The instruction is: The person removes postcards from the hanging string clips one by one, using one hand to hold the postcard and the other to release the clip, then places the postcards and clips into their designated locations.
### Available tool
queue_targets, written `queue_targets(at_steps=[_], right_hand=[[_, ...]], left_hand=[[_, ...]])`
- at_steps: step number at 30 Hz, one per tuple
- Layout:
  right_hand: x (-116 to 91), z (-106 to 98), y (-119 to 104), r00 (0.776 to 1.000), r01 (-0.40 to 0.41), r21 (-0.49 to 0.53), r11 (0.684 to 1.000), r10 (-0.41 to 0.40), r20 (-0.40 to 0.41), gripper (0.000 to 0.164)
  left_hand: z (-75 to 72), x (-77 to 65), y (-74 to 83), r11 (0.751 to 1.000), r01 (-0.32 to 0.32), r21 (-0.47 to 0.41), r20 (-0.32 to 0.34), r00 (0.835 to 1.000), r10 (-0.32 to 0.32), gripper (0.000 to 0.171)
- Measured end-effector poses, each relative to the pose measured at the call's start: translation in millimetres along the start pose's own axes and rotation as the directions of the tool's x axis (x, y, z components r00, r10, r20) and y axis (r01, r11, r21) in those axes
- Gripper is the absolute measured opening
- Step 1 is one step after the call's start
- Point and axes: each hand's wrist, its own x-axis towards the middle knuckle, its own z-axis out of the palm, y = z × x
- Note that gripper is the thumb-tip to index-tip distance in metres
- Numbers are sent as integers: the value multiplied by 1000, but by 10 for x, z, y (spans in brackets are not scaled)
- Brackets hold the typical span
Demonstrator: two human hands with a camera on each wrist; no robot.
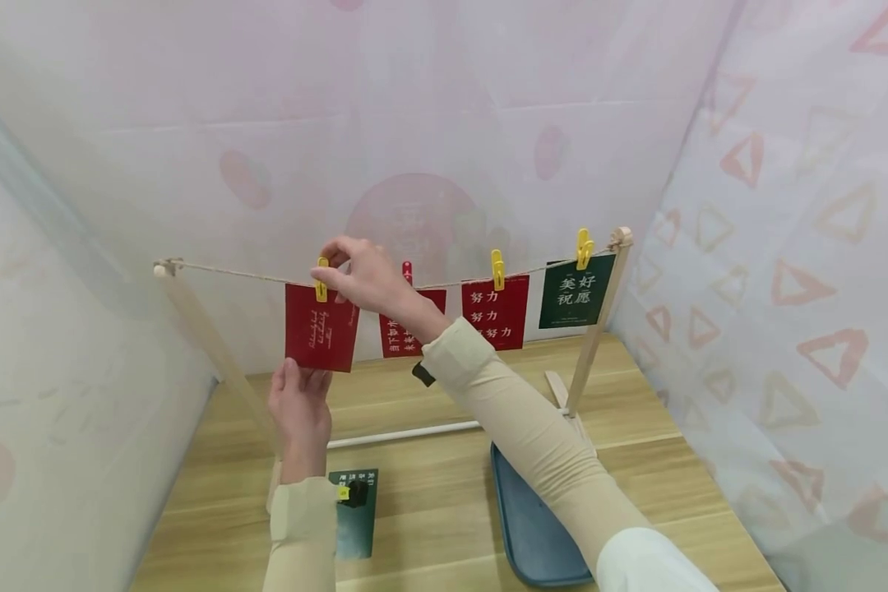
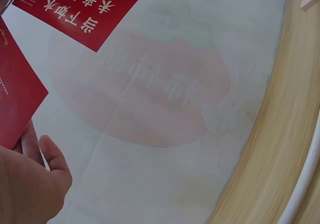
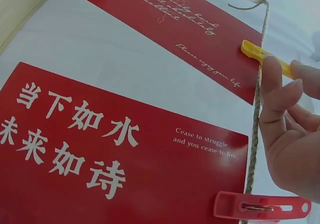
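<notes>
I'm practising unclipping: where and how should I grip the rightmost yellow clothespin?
Probably best to pinch the upper handles of the rightmost yellow clothespin, coming from above: it stands nearly upright, handles rising over the rope, its lower end on the hanging green card.

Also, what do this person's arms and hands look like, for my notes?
Left hand and right hand are bare, without gloves. Both arms wear fitted beige sleeves with wide cuffs; white fabric shows at the right elbow. A small black piece shows by the right cuff, another, yellow-marked, by the left cuff.
</notes>
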Motion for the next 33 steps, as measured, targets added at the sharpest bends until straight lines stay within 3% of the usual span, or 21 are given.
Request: queue_targets(at_steps=[5, 10, 22, 33], right_hand=[[-12, 1, -13, 1000, 26, -18, 1000, -26, -13, 30], [-17, 18, -30, 998, 61, -25, 998, -61, -32, 27], [-4, -30, -55, 995, 86, -45, 995, -88, -51, 22], [7, -46, -62, 987, 120, -35, 992, -123, -102, 19]], left_hand=[[-2, -15, -15, 1000, -21, -11, -16, 1000, 21, 44], [3, -36, -2, 997, -30, -78, -38, 999, 27, 43], [44, -36, -5, 972, -11, -235, -7, 1000, 10, 39], [23, -32, -1, 969, -9, -248, 4, 1000, 10, 37]])
